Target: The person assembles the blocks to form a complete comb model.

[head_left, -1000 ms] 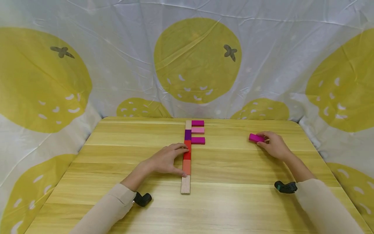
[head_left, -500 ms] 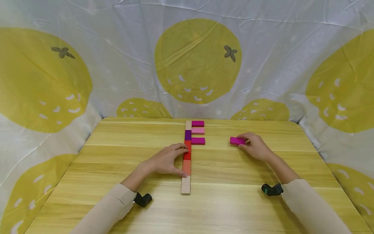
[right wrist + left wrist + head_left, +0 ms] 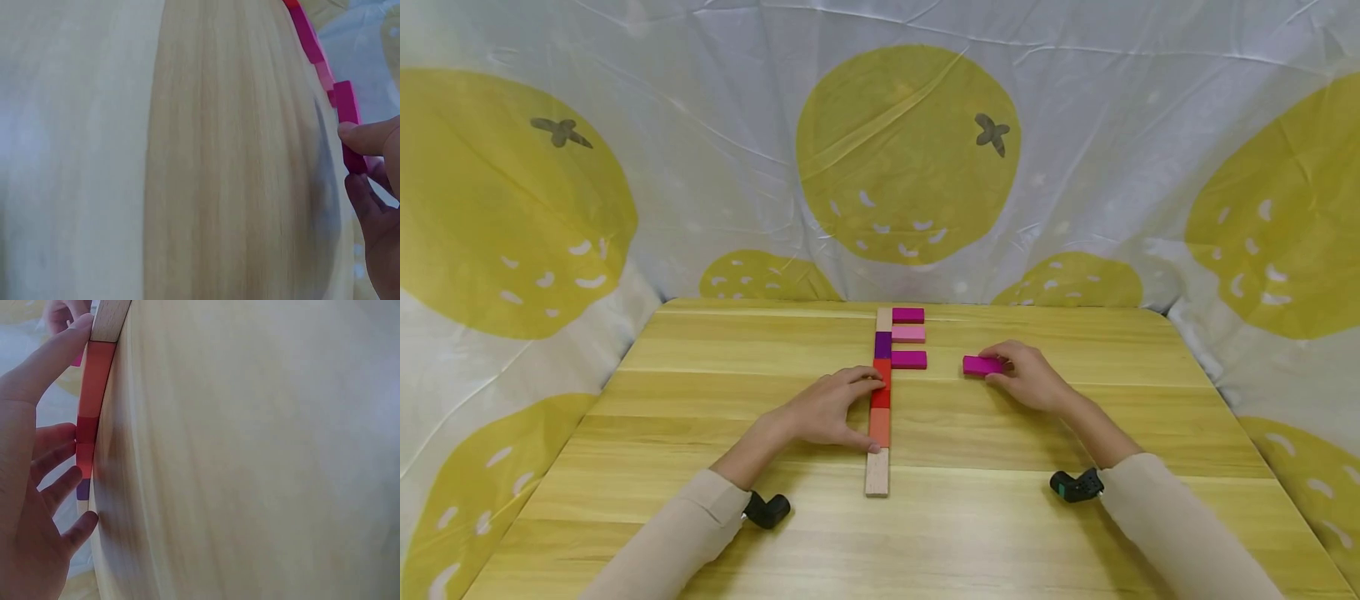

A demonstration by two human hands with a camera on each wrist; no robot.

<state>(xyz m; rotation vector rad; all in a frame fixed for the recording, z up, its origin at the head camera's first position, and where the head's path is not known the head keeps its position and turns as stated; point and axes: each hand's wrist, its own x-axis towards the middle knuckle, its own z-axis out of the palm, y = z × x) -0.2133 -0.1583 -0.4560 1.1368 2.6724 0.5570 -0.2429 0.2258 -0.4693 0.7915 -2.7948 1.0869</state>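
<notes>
My right hand pinches a magenta wooden block by its right end between thumb and fingers; the right wrist view shows the same block held just above the table. My left hand rests along a straight row of blocks, fingertips touching the red part, thumb near where the coral block meets the near plain wood block. Farther up the row lie a purple block and another plain wood block. Two magenta blocks and a pink block jut rightward from its far part.
All the blocks lie on a wooden table with striped grain. A white cloth with yellow fruit prints hangs behind and at both sides. A black wrist camera sits at the left cuff, another at the right.
My right hand has carried the magenta block leftward across the table, closer to the row. The left hand and the laid blocks have stayed in place.
</notes>
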